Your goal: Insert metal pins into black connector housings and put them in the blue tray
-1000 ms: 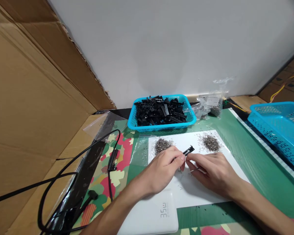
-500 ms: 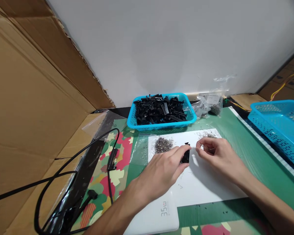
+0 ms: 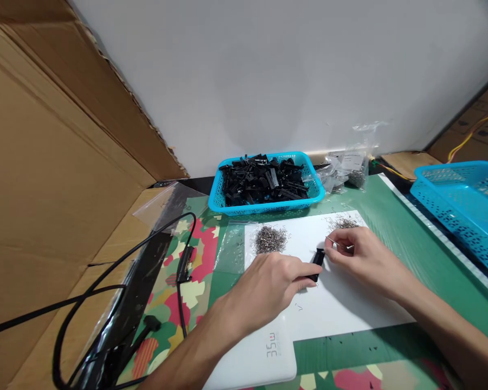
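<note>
My left hand [image 3: 282,279] pinches the lower end of a small black plastic part [image 3: 319,257] between thumb and fingers, above the white paper. Close on its right, my right hand [image 3: 360,252] is pinched, and a thin metal wire piece [image 3: 330,239] sticks out from its fingertips. Those fingertips are near the upper end of the black part; whether they touch it I cannot tell. A pile of small bent wire pieces [image 3: 270,239] lies on the paper to the left. A second wire pile [image 3: 344,223] sits behind my right hand, partly hidden by it.
A blue basket [image 3: 264,209] full of black plastic parts stands at the back. Clear plastic bags [image 3: 355,172] lie beside it, and another blue basket [image 3: 451,203] is at right. A white power bank [image 3: 254,360] and black cables [image 3: 183,265] lie at front left.
My left hand has lowered and tilted the black part, bringing its upper end closer to my right fingertips. The right hand has barely moved.
</note>
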Demonstrator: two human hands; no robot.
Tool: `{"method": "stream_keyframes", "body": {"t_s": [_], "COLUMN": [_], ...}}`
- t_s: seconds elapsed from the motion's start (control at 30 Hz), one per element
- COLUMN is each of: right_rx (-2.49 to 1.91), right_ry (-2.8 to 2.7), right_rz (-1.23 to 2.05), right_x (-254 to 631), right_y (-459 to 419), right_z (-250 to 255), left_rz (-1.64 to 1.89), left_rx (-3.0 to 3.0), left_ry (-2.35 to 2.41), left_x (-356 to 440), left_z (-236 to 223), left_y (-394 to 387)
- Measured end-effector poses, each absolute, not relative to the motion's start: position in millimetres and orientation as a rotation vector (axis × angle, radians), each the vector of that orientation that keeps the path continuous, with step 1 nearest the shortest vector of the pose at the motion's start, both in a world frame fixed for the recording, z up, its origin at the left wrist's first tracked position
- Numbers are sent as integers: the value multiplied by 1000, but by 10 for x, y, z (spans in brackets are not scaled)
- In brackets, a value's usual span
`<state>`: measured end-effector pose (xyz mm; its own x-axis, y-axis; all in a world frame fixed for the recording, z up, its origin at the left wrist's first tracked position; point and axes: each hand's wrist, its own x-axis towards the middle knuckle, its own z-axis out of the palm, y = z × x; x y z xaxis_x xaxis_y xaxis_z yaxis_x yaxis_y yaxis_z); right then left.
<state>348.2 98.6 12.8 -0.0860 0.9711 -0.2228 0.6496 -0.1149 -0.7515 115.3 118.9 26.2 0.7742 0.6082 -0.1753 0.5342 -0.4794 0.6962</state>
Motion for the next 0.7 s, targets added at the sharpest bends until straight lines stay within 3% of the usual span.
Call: {"method": "stream_keyframes", "body": {"t_s": [0.7], "right_rx": [-1732], "right_ry": [-1848], "right_rz": [852], "right_x": [3405], "right_y": [964], "right_z": [82], "left_rz": [119], "left_rx": [2080], "left_ry": [850], "left_x": [1143], "left_z": [277], "left_y": [1190]}}
